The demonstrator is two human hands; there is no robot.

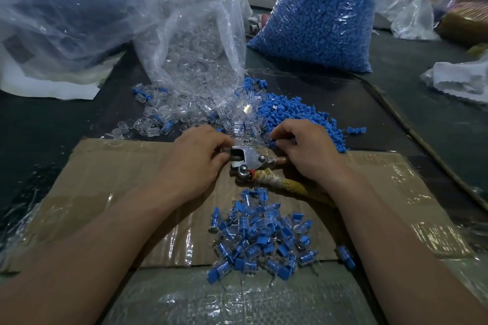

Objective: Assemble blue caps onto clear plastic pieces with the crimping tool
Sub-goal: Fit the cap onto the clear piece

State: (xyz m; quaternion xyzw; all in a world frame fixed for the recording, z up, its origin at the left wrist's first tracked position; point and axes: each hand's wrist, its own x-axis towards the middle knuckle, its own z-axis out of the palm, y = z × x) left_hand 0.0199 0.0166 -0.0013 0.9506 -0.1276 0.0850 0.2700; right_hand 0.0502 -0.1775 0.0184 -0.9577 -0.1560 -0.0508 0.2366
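1. The right hand (303, 150) has its fingers (281, 141) curled, pinching a blue cap (272, 143) just beside the tool (250, 162).
2. The left hand (198, 158) curls round the tool's head. I cannot tell whether it also holds a clear piece.
3. Step in hand, as I judge it: loading a cap for crimping.
4. The next move calls for seating the cap squarely on a clear piece, then squeezing.
5. Loose caps (298, 119) and clear pieces (182, 116) lie beyond on the tabletop (52, 124). Finished pieces (264, 235) sit nearer, on cardboard (105, 179).
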